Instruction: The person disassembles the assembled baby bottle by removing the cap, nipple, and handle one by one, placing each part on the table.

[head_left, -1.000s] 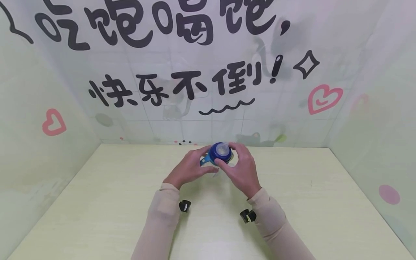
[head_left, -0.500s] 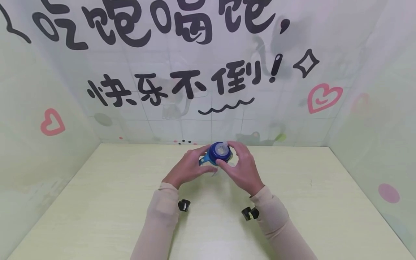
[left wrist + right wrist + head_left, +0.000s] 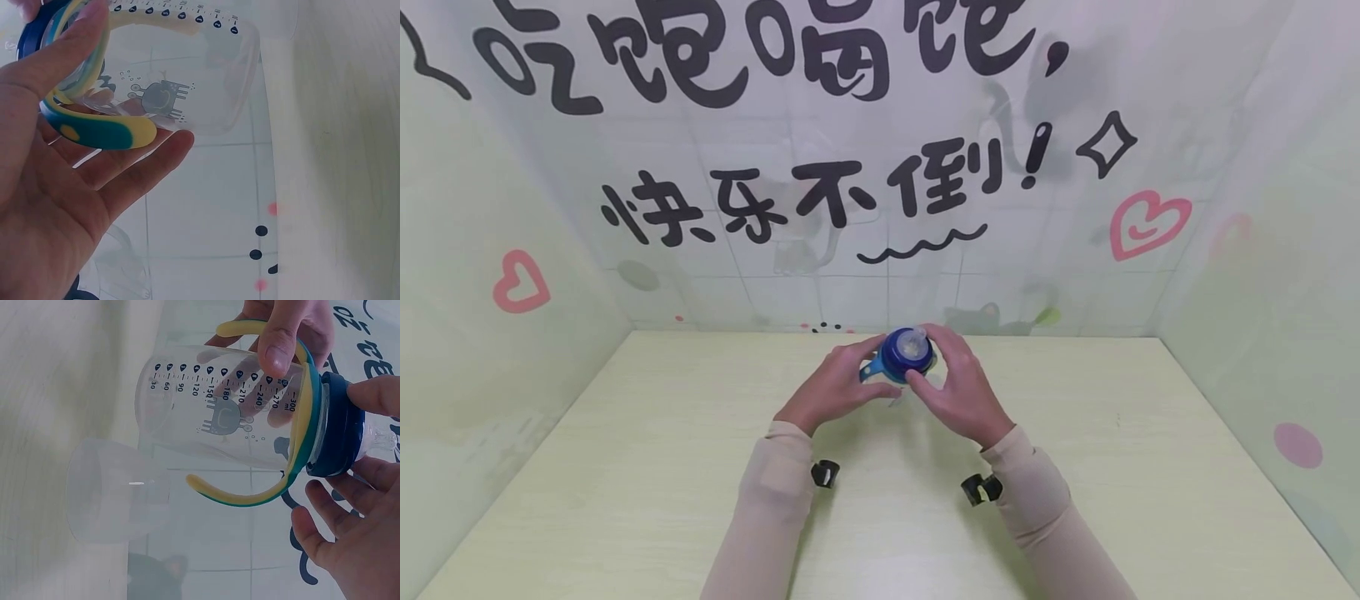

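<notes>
A clear baby bottle (image 3: 212, 406) with printed volume marks and a grey animal figure stands between both hands, seen from above in the head view. Round its neck sits a teal and yellow two-handled ring (image 3: 244, 501). My left hand (image 3: 829, 385) holds the bottle on its left side, thumb on the clear wall beside one handle. At the top, my right hand (image 3: 966, 390) grips the dark blue collar (image 3: 904, 352) between thumb and fingers. A clear teat (image 3: 379, 440) sticks out of the collar.
A translucent cap (image 3: 115, 494) stands on the table beside the bottle in the right wrist view. The pale table (image 3: 662, 500) meets a back wall (image 3: 715, 292) with printed writing just behind the bottle. Black camera mounts (image 3: 825, 473) sit at both wrists.
My right hand has turned slightly on the collar, its thumb shifting a little to the right and its wrist moving outward. The left hand and the bottle stay nearly in place.
</notes>
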Available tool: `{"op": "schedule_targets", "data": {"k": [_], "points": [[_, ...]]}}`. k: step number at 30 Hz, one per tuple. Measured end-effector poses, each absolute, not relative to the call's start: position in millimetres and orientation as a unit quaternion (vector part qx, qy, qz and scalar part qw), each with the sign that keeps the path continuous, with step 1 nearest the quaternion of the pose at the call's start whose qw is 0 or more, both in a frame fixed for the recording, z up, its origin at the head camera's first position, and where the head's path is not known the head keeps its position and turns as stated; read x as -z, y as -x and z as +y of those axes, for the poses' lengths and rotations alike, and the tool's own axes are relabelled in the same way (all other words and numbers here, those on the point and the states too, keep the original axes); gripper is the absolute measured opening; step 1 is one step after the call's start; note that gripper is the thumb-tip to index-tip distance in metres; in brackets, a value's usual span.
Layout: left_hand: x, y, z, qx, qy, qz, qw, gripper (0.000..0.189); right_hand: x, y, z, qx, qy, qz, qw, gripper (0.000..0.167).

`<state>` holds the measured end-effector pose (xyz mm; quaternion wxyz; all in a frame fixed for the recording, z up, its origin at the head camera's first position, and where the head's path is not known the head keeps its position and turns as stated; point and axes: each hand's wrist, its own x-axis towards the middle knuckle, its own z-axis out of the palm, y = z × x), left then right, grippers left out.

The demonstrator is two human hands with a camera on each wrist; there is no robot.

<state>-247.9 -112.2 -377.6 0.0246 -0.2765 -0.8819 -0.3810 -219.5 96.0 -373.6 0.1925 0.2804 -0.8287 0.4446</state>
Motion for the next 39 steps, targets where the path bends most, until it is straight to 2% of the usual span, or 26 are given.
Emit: {"op": "schedule_targets", "data": {"k": [9,15,22,28,39], "points": [[378,248,-112,0.385,0.281,-0.879,0.026,0.072,374,221,98,-0.448,-0.293,-0.826,0.177,0.052],[378,249,-113,0.388,0.284,-0.876,0.026,0.073,373,219,96,-0.449,-0.285,-0.825,0.188,0.053],[378,249,-114,0.382,0.286,-0.879,0.028,0.073,373,217,92,-0.436,-0.250,-0.843,0.192,0.068],[378,248,-113,0.379,0.281,-0.881,0.025,0.073,374,214,89,-0.414,-0.207,-0.861,0.209,0.073],[379,248,-110,0.372,0.267,-0.889,0.014,0.073,377,213,84,-0.395,-0.168,-0.862,0.268,0.062]]}}
